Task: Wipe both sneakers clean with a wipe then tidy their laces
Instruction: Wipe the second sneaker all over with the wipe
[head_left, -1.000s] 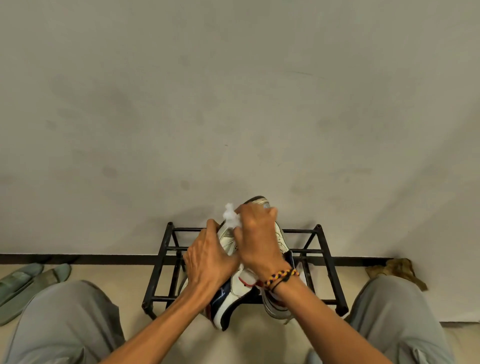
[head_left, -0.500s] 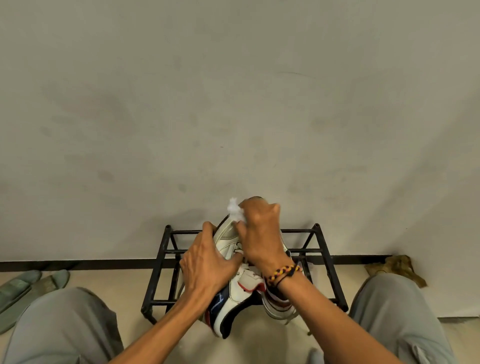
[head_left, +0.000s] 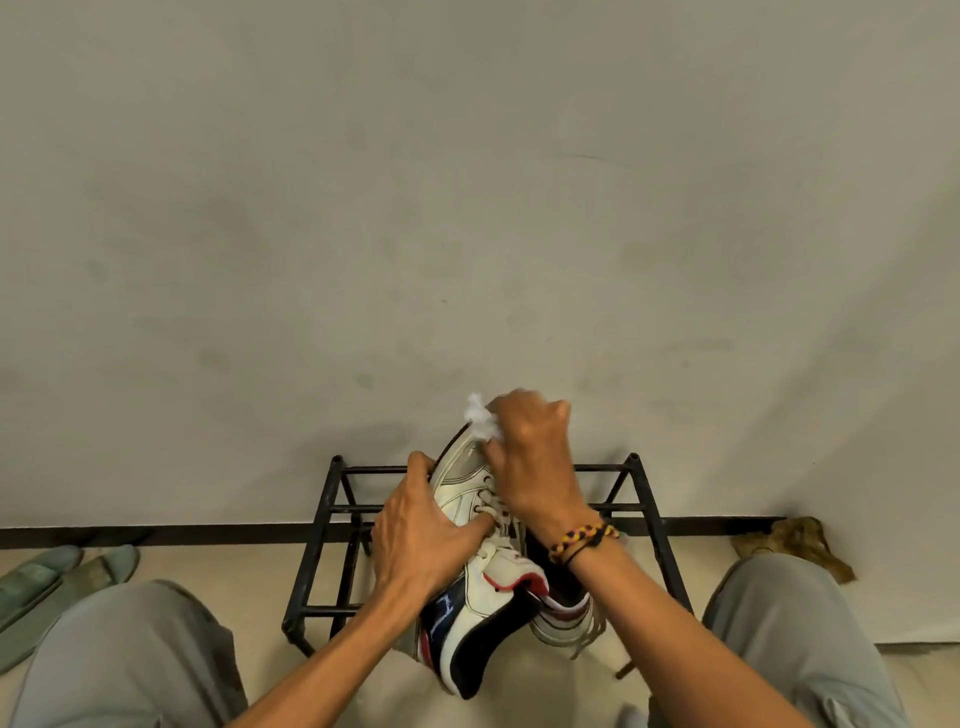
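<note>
Right grip (head_left: 535, 457) is curled around a crumpled white wipe (head_left: 480, 418), pressing it on the toe of the white sneaker (head_left: 467, 488). Left grip (head_left: 421, 540) clasps that sneaker's side, toe up, above the black shoe rack (head_left: 327, 519). Second sneaker (head_left: 566, 618) sits just right, partly hidden behind the right wrist.

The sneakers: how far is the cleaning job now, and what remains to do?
Done: nothing is shown as finished. In hand: the left hand grips the white sneaker while the right hand rubs the wipe on its toe. Left: the second sneaker, on the black rack behind, looks untouched, and a lace hangs loose there; both pairs of laces need tidying.
</note>
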